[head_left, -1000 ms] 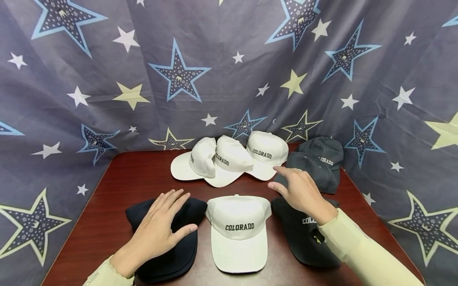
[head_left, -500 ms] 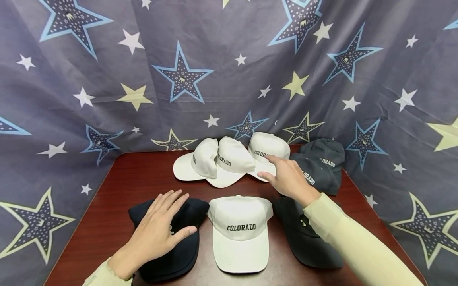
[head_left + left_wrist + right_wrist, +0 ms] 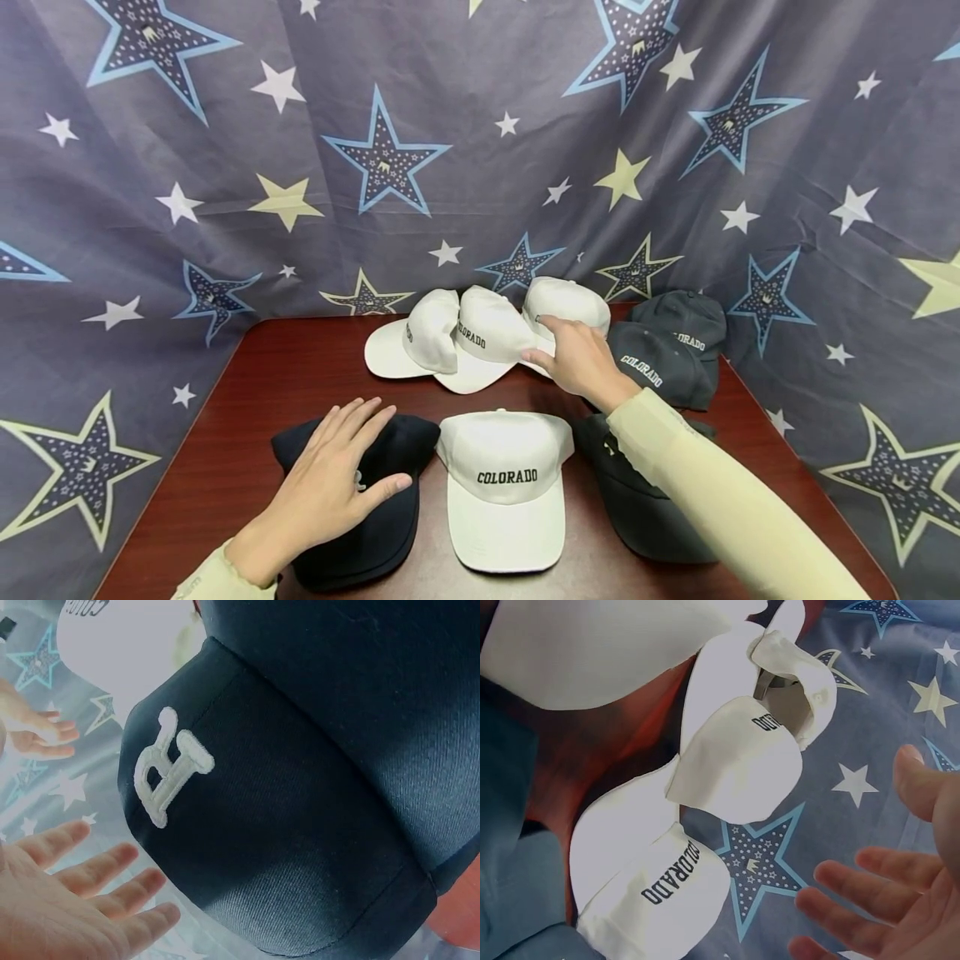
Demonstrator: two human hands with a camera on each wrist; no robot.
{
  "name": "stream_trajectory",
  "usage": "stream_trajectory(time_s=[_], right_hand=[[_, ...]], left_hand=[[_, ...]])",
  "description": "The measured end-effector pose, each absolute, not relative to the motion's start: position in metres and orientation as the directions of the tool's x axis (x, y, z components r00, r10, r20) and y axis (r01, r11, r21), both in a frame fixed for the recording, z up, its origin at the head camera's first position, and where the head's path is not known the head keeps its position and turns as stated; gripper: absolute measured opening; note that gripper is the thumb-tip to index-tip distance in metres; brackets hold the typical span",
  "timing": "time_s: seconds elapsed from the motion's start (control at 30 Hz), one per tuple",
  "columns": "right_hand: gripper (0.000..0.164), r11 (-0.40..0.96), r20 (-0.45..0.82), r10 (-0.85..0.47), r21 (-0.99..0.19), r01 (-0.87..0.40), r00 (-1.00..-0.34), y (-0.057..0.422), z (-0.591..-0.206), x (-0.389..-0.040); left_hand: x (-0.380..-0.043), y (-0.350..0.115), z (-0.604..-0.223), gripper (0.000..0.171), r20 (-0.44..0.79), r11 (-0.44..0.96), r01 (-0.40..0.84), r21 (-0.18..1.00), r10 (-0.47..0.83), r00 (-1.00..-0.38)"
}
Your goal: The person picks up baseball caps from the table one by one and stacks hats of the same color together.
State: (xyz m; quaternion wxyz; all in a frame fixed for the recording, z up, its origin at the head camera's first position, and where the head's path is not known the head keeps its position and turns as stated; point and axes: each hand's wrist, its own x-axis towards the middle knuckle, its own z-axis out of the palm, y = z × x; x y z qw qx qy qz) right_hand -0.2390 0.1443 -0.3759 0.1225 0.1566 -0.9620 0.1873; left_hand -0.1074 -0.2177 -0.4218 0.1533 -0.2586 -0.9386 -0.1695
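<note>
Glossy red-brown table [image 3: 300,358]: wide, empty right hand [image 3: 581,358] shifts toward ten o'clock, likely bringing a white, round-crowned cloth cap [image 3: 568,298] within reach; wide left hand [image 3: 322,483] hovers at the table's eight.

right of frame centre, the right hand [image 3: 576,357] is moving left, uncovering lettering [image 3: 641,371] on a grey cap [image 3: 681,367] and further overlapping a white cap [image 3: 570,298].

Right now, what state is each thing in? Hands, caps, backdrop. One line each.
Left hand: fingers extended, holding nothing
Right hand: thumb apart from fingers, holding nothing
Navy cap: crown up, partly hidden
Front white cap: crown up, unobstructed
Front black cap: partly hidden
Back white caps: row, overlapping
Gray caps: overlapping
Backdrop: hanging, creased
</note>
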Motion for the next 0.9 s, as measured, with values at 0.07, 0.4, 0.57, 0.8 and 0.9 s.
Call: stream_trajectory(time_s=[0.07,0.4,0.57,0.8,0.9], right_hand=[[0.065,0.88,0.291,-0.25,-0.331,-0.342,-0.924,0.142,-0.377,-0.243],[0.069,0.881,0.283,-0.209,-0.36,-0.306,-0.936,0.134,-0.388,-0.265],[0.07,0.872,0.26,-0.211,-0.385,-0.302,-0.942,0.13,-0.394,-0.273],[0.072,0.864,0.23,-0.219,-0.406,-0.297,-0.948,0.123,-0.4,-0.284],[0.074,0.864,0.202,-0.224,-0.411,-0.29,-0.953,0.12,-0.404,-0.287]], left_hand=[[-0.108,-0.217,-0.422,0.084,0.377,0.809,0.539,0.236,0.435,-0.818],[-0.109,-0.215,-0.423,0.084,0.372,0.807,0.54,0.24,0.437,-0.819],[-0.109,-0.214,-0.423,0.084,0.379,0.806,0.544,0.235,0.439,-0.815],[-0.11,-0.213,-0.421,0.084,0.377,0.809,0.541,0.227,0.439,-0.815],[-0.11,-0.211,-0.421,0.084,0.369,0.808,0.541,0.232,0.442,-0.818]])
